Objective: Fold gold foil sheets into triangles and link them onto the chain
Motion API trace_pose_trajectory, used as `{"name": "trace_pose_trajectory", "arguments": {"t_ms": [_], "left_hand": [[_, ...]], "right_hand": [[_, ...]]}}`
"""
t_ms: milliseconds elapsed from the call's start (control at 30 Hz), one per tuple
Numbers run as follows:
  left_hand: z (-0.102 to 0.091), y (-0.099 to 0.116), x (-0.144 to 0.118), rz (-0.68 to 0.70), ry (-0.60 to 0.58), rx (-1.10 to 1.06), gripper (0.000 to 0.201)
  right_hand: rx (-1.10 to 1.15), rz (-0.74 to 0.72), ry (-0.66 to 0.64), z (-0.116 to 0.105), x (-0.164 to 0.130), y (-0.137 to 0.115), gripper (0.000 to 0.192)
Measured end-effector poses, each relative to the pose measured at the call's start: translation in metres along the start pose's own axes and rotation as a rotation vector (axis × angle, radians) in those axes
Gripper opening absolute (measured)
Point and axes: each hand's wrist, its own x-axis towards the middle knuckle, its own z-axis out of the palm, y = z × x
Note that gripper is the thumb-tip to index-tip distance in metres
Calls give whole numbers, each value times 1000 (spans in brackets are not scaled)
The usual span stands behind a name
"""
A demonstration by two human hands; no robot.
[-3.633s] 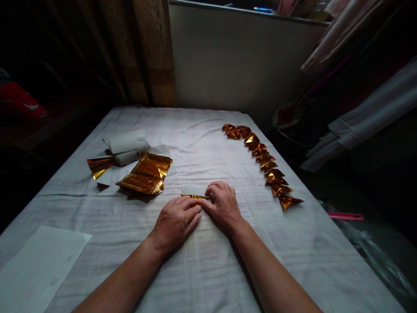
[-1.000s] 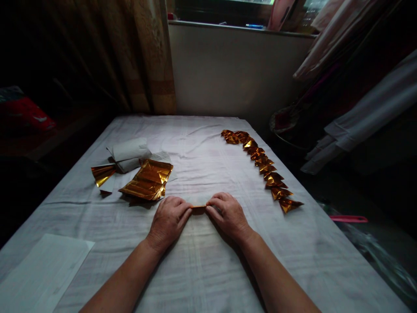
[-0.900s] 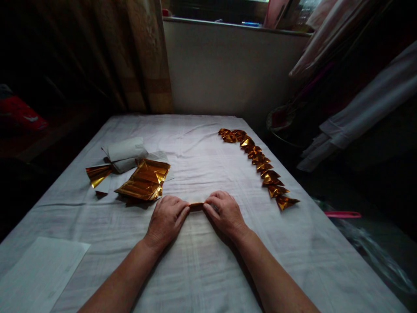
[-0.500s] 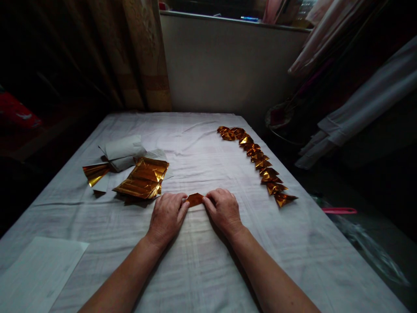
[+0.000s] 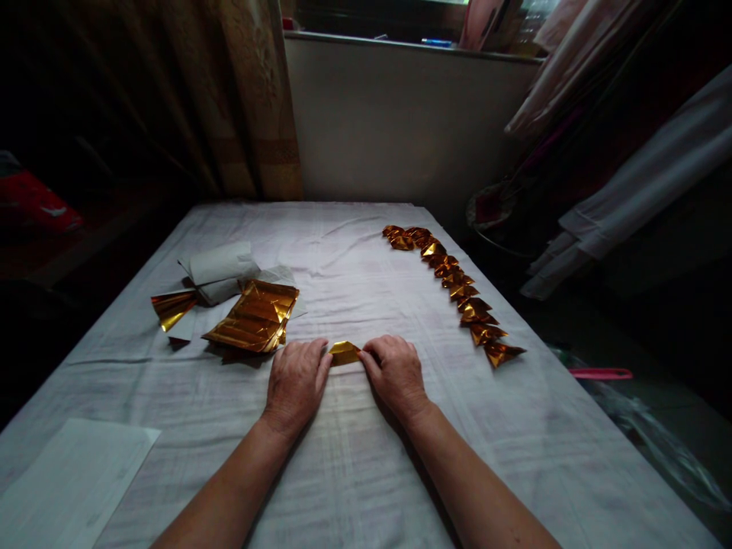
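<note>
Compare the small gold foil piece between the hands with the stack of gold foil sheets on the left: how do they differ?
The small gold foil piece is a compact folded shape; the stack of gold foil sheets is broader and flatter. The piece is pinched between the left hand and right hand; the stack lies untouched, partly on white paper. The piece is single; the stack holds several layers. Both are shiny gold and rest on the white cloth.

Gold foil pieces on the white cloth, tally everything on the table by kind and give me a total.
Folded gold foil pieces in the row at right: roughly 10; they overlap, so the count is approximate
Small gold foil piece between left hand and right hand: 1
Stack of gold foil sheets: 1
Loose gold foil fan-shaped piece: 1
White paper bundle: 1
White paper sheet: 1
Total: about 15
</note>
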Motion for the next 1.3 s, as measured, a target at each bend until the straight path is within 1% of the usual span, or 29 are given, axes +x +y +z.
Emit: {"name": "trace_pose_trajectory", "arguments": {"t_ms": [167,367,500,567,633,700,767,833,933,1133,1300], "left_hand": [[0,0,0,-2,-2,-8,19],[-4,1,1,-2,-46,-58,18],[-5,1,2,9,-74,-95,17],[-5,1,2,2,-76,-102,16],[-4,0,2,1,-78,-110,16],[-4,0,2,5,-76,-109,17],[-4,0,2,11,-71,-101,19],[-4,0,2,18,-69,-91,19],[-5,0,2,27,-78,-85,18],[-5,-1,2,19,-76,-112,18],[-7,1,0,42,-69,-81,21]], "right_hand": [[30,0,-18,0,0,0,6],[32,-25,-5,2,0,0,8],[-7,-39,-10,2,-1,-1,12],[-12,-83,-9,2,-2,-3,17],[-16,-183,-36,3,-4,-6,28],[-35,-290,-117,4,-6,-10,40],[-58,-339,-220,6,-9,-14,48],[-71,-325,-287,6,-11,-17,53],[-97,-258,-319,5,-13,-18,58],[-173,-145,-306,-1,-20,-5,59],[-205,-143,-279,-1,-24,4,60]]}}
